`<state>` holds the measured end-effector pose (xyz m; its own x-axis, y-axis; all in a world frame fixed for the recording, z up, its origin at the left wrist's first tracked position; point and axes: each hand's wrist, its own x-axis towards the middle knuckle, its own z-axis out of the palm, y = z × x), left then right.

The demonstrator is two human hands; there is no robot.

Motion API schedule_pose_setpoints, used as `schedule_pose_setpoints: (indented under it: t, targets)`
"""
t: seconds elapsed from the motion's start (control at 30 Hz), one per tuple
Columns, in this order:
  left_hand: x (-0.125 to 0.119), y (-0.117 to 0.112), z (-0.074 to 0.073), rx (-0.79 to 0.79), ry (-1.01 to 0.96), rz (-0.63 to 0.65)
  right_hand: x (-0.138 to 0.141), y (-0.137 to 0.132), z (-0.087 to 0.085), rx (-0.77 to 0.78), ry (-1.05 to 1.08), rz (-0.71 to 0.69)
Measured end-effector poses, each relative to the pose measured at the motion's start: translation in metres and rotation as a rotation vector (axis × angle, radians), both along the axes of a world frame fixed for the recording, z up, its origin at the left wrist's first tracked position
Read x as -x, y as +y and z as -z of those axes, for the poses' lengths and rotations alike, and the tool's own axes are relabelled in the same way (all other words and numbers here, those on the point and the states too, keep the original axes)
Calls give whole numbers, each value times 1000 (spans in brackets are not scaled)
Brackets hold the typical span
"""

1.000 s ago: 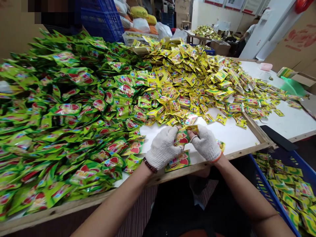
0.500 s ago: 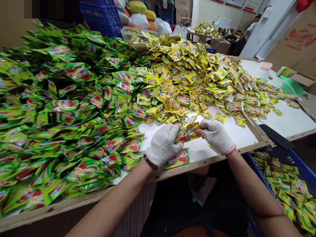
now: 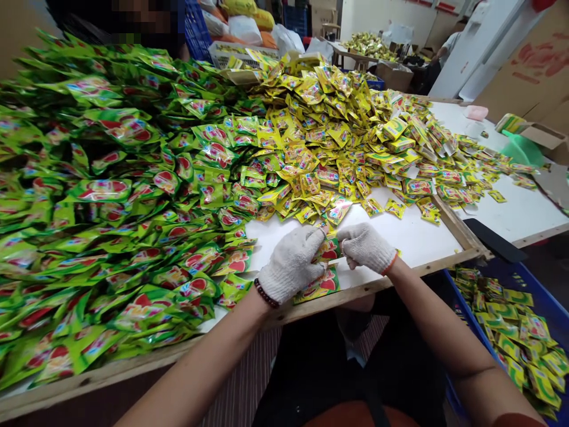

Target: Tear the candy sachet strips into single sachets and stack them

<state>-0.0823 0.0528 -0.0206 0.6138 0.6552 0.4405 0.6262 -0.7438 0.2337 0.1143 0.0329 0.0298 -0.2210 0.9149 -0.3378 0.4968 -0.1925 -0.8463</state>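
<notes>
My left hand [image 3: 293, 264], in a white knit glove with bare fingertips, grips a green packet [image 3: 328, 249] with a red watermelon print. My right hand [image 3: 365, 248], gloved the same way, is curled closed against that packet's right edge. What its fingers hold, if anything, is hidden. Under my left hand another green packet [image 3: 326, 281] lies flat at the table's front edge. Left of my hands spreads a heap of green packets [image 3: 111, 190]. Beyond them rises a pile of small yellow packets [image 3: 329, 118].
The white table [image 3: 422, 243] has a raised wooden rim [image 3: 377, 286]. At lower right stands a blue crate [image 3: 462, 296] holding yellow packets. A black flat object [image 3: 493, 238] juts from the table's edge. Another person [image 3: 124, 24] is behind the green heap.
My right hand has moved left against the green packet, and the yellow packet it held is out of sight. The view has shifted slightly; a person now appears at upper left.
</notes>
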Motion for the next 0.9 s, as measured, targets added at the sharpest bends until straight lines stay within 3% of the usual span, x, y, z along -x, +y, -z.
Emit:
schedule_pose_setpoints:
  t: [0.13,0.33,0.43,0.57,0.7,0.77,0.9]
  targets:
    - [3,0,-5,60,-17,-27,-5,-2,7,158,337,-182]
    - [7,2,-10,161,37,-9,2,-8,33,278,622,-221]
    - [12,-1,-12,232,119,-92,-5,-2,30,223,458,-64]
    - [15,-1,-14,326,180,-148,-22,19,21,-94,97,191]
    - [10,8,-11,380,54,-76,-14,42,32,-283,-265,113]
    - [6,16,-10,381,-29,-111,-4,49,40,-332,-381,45]
    - [-5,32,-13,339,-130,-254,-1,54,44,-453,-301,20]
